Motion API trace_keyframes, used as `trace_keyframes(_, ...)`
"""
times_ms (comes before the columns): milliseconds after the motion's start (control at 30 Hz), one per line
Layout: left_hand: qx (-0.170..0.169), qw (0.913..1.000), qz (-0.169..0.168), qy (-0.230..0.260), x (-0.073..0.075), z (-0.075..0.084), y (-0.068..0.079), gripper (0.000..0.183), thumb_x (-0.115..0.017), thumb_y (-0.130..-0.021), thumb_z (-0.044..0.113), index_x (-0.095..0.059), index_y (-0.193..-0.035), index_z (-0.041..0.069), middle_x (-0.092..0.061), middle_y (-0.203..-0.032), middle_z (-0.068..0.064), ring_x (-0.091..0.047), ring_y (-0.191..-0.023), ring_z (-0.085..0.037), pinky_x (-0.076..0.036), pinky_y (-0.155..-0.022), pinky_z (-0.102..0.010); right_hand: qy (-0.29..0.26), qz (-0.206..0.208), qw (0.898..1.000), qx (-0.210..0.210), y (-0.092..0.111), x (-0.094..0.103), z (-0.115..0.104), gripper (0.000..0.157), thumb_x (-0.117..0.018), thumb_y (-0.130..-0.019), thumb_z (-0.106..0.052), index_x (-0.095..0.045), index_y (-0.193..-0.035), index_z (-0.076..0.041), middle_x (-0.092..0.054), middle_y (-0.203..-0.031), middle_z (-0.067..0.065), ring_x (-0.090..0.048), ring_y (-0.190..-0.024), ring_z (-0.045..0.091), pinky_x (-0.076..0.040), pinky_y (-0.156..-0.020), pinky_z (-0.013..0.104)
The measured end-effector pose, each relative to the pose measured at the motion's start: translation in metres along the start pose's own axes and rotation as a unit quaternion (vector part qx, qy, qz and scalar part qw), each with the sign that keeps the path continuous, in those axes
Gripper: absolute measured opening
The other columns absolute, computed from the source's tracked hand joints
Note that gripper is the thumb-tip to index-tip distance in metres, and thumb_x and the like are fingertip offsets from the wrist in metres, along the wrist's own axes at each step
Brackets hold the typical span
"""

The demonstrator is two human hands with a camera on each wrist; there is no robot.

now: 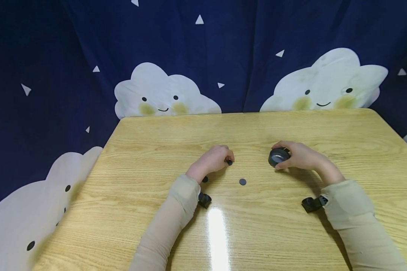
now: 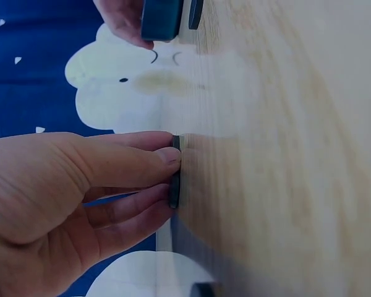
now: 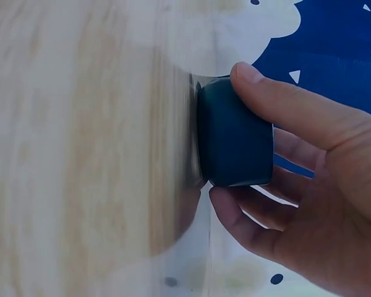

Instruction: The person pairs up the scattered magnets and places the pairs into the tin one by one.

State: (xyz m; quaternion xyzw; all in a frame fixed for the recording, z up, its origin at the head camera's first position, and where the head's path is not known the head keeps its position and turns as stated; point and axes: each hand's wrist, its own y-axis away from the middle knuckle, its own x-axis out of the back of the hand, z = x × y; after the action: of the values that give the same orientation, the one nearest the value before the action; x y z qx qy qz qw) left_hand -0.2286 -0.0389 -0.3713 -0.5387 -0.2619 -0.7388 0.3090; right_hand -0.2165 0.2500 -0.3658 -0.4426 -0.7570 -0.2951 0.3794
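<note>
In the head view my left hand [image 1: 215, 157] pinches a small dark disc [image 1: 229, 163] at the tabletop, and the fingers cover part of it. The left wrist view shows that disc [image 2: 175, 198] edge-on, thumb and fingers around its rim. My right hand [image 1: 300, 155] grips a round, dark green cup-like container [image 1: 278, 156] by its sides, thumb opposite the fingers. Its inside looks grey and shiny from above. Seen from the right wrist, the container [image 3: 238, 136] sits at or just over the table surface. A grey disc [image 1: 242, 181] lies flat between the hands.
Another dark disc [image 1: 205, 179] lies beside the left wrist, partly hidden. Black wrist cameras [image 1: 205, 200] hang under both forearms. The wooden table [image 1: 149, 150] reaches back to a dark blue curtain [image 1: 234, 49] with white clouds. A bright reflection crosses the table's front.
</note>
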Motion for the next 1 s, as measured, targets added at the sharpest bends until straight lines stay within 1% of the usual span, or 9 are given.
trace_keyframes(300,-0.01,0.9999,0.005,-0.011,0.0003,0.0018,-0.0012,0.015,-0.062,-0.085,0.006,-0.068,-0.098,0.011,-0.061,-0.097,-0.002,-0.057,-0.091,-0.015,-0.045,-0.082,-0.024,-0.004,0.004,1.0,0.002,-0.001,-0.0027,0.0002,0.066,-0.077,-0.072,-0.031,-0.049,-0.126,-0.005,-0.053,-0.122,0.018,-0.053,-0.101,0.028,-0.042,-0.08,0.04)
trace_keyframes(467,-0.017,0.9997,0.002,-0.016,-0.0004,0.0029,-0.0018,0.017,-0.061,-0.085,0.005,-0.068,-0.099,0.01,-0.061,-0.098,-0.003,-0.057,-0.091,-0.014,-0.045,-0.082,-0.023,-0.011,0.012,1.0,0.01,-0.0008,-0.0044,-0.0014,0.067,-0.077,-0.069,-0.036,-0.051,-0.122,-0.004,-0.055,-0.118,0.017,-0.053,-0.099,0.028,-0.042,-0.08,0.04)
trace_keyframes(633,-0.022,0.9997,0.002,-0.013,0.0002,0.0035,-0.0017,0.016,-0.061,-0.085,0.005,-0.068,-0.098,0.01,-0.061,-0.097,-0.003,-0.057,-0.089,-0.014,-0.045,-0.081,-0.023,-0.019,0.009,1.0,0.004,-0.0018,-0.0049,-0.0016,0.068,-0.077,-0.069,-0.037,-0.051,-0.122,-0.004,-0.055,-0.117,0.017,-0.053,-0.098,0.027,-0.042,-0.078,0.038)
trace_keyframes(833,-0.018,0.9998,-0.007,-0.009,0.0006,0.0045,-0.0023,0.016,-0.06,-0.085,0.005,-0.067,-0.099,0.01,-0.06,-0.098,-0.003,-0.056,-0.088,-0.014,-0.045,-0.079,-0.023,-0.02,0.007,1.0,0.001,-0.0032,-0.0055,-0.0006,0.067,-0.077,-0.07,-0.034,-0.05,-0.124,-0.005,-0.054,-0.12,0.016,-0.053,-0.099,0.027,-0.043,-0.079,0.037)
trace_keyframes(1000,-0.013,0.9997,-0.018,-0.005,-0.0001,0.0052,-0.0034,0.017,-0.061,-0.085,0.007,-0.067,-0.101,0.01,-0.059,-0.096,-0.003,-0.053,-0.085,-0.013,-0.044,-0.077,-0.024,-0.023,0.008,1.0,0.005,-0.0013,-0.0056,-0.0015,0.068,-0.077,-0.07,-0.036,-0.049,-0.124,-0.004,-0.054,-0.118,0.018,-0.053,-0.099,0.028,-0.043,-0.078,0.038)
